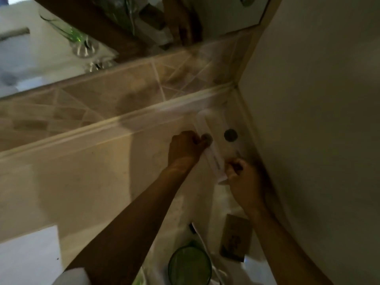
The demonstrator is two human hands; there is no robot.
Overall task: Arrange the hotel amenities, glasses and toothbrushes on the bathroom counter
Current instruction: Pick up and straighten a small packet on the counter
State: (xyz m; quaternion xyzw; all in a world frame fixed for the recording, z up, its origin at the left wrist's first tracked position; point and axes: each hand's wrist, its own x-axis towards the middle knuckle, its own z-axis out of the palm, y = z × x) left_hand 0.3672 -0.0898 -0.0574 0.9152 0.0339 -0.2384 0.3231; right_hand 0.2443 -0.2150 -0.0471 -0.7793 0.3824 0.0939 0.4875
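The view is blurred. In the counter's [102, 171] far right corner are two small white bottles with dark caps. My left hand [186, 148] is closed around the left bottle [206, 138], while the other bottle [230, 135] stands free beside it, close to the wall. A long white paper packet [214, 163] with printed text lies between my hands, and my right hand [242, 177] pinches its near end. A green drinking glass [190, 264] stands at the counter's near edge, and a brown cardboard box [235, 237] lies to its right.
A tiled backsplash [115, 93] runs along the back, with a mirror [61, 38] above it reflecting a green glass and my arms. A plain wall [318, 120] closes off the right side. White cloth or paper [257, 266] lies near the box.
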